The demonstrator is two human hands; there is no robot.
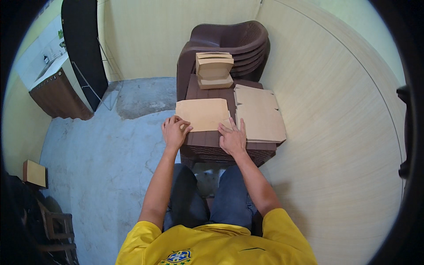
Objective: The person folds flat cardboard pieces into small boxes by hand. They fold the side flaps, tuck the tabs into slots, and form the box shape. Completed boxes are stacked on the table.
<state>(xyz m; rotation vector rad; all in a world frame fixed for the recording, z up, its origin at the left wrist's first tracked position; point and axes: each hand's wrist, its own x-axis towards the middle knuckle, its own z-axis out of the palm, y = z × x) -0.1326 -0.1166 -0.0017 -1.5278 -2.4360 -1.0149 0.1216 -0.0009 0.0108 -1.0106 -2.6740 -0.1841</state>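
Observation:
A flat tan cardboard box blank (pixel 201 112) lies on a brown woven-look plastic table. My left hand (pixel 173 132) is at its near left corner, with thumb and fingers pinched at the edge. On the near right corner rests my right hand (pixel 233 139), its fingers stretched out and apart over a small flap. A stack of similar flat blanks (pixel 259 117) sits just right of that hand. Behind the blank, folded cardboard boxes (pixel 214 71) are piled up at the far end of the table.
The brown table (pixel 207 140) stands before my knees, against stacked brown plastic chairs (pixel 225 37). A pale wall panel (pixel 335 132) curves along the right. At the left are a curtained counter (pixel 62 95), a small box (pixel 35 173) and a dark chair (pixel 59 225).

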